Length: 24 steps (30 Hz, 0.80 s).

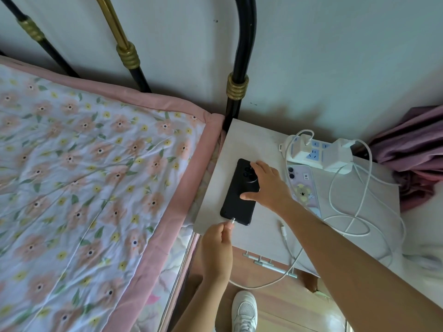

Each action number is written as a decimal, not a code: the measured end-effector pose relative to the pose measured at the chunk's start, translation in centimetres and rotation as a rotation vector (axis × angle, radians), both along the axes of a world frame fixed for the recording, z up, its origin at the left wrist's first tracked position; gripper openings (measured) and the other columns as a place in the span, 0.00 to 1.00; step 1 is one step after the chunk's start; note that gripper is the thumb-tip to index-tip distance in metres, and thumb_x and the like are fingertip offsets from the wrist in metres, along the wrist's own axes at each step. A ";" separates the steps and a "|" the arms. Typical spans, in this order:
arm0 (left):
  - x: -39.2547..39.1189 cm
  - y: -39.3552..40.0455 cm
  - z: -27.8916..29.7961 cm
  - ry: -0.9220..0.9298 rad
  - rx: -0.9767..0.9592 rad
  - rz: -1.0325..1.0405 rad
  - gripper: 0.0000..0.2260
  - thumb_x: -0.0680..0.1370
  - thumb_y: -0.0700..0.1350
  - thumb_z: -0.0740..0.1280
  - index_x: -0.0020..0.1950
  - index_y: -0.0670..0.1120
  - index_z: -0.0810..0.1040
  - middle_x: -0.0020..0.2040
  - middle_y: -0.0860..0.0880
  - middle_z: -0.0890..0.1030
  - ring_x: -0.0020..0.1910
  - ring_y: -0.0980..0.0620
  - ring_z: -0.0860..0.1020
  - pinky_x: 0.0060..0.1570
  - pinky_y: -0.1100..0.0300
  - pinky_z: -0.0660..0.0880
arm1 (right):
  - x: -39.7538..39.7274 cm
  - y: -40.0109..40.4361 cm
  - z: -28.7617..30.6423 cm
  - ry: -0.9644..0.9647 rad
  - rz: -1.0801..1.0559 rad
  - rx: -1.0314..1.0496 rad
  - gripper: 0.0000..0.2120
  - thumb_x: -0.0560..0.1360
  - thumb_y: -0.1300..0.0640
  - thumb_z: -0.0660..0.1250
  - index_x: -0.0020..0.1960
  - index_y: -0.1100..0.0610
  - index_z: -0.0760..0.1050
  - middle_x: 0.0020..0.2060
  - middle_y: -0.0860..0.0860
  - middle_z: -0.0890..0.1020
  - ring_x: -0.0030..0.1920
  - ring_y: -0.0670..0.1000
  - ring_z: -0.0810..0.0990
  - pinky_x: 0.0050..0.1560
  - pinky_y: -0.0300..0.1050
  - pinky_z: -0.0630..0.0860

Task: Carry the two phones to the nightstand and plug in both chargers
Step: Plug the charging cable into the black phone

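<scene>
A black phone (236, 200) lies face down on the white nightstand (254, 140). My right hand (268, 185) presses on its upper right edge. My left hand (217, 248) pinches the plug of a white charger cable (232, 221) at the phone's bottom port. To the right lies a lilac phone (303, 188) with a koala case, partly hidden by my right forearm. A second cable's loose plug (283, 228) rests on the nightstand beside my arm. Two white adapters (336, 155) sit in the power strip (314, 153).
A bed with a flowered quilt (84, 176) and a black and brass headboard (238, 87) borders the nightstand on the left. Purple fabric (414, 149) is bunched at the right. White cables loop over the nightstand's right side. My white shoe (244, 310) stands on the floor below.
</scene>
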<state>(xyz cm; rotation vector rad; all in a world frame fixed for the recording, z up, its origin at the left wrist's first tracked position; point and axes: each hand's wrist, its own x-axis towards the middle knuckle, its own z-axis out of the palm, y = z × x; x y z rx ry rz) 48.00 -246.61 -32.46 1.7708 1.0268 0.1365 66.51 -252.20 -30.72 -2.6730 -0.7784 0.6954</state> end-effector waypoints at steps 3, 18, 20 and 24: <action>0.1 -0.2 0.4 0.040 0.057 0.032 0.08 0.77 0.48 0.67 0.44 0.45 0.82 0.34 0.54 0.80 0.33 0.59 0.75 0.33 0.72 0.67 | 0.1 0.0 0.0 -0.009 0.004 -0.003 0.44 0.67 0.44 0.73 0.75 0.52 0.54 0.74 0.50 0.58 0.72 0.55 0.59 0.63 0.53 0.69; 1.3 -0.5 1.0 0.119 -0.123 0.232 0.05 0.73 0.43 0.70 0.37 0.46 0.84 0.28 0.52 0.82 0.28 0.60 0.81 0.36 0.59 0.78 | 1.1 0.4 -0.2 0.080 -0.225 0.141 0.41 0.63 0.51 0.77 0.71 0.54 0.63 0.66 0.53 0.68 0.66 0.56 0.66 0.63 0.49 0.66; 1.3 -0.4 0.9 0.120 -0.141 0.221 0.05 0.73 0.42 0.70 0.38 0.45 0.84 0.28 0.52 0.83 0.28 0.62 0.81 0.37 0.54 0.80 | 1.5 0.5 -0.3 0.110 -0.301 0.160 0.38 0.64 0.51 0.77 0.70 0.53 0.65 0.64 0.53 0.70 0.65 0.57 0.68 0.63 0.51 0.67; 1.2 -0.4 0.9 0.103 -0.159 0.230 0.05 0.74 0.42 0.70 0.38 0.47 0.83 0.29 0.52 0.83 0.28 0.62 0.81 0.36 0.50 0.81 | 1.9 0.4 -0.4 0.105 -0.277 0.133 0.33 0.67 0.52 0.74 0.69 0.53 0.68 0.64 0.54 0.69 0.65 0.58 0.67 0.66 0.53 0.67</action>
